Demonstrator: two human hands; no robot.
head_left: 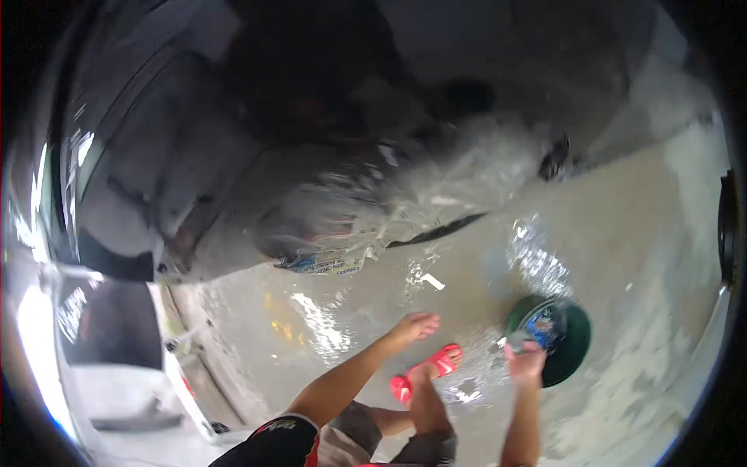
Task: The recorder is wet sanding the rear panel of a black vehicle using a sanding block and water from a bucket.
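Observation:
My right hand [527, 360] is closed at the rim of a dark green bucket [579, 350]. It grips what looks like a clear dipper [546, 327] with blue markings, its bowl over the bucket's mouth. My left hand [418, 325] hangs in the air above the wet floor, holding nothing, its fingers loosely bent and partly apart. Across the top stretches the shiny black side of a car [311, 101], apart from both hands. A blurred pale splash or reflection [467, 167] shows on its lower part.
Wet grey floor [482, 265] with bright reflections surrounds my feet in red slides [424, 373]. A white door frame [185, 385] and a step stand at the left. A dark round object [727, 233] sits at the far right edge, beside a pale wall.

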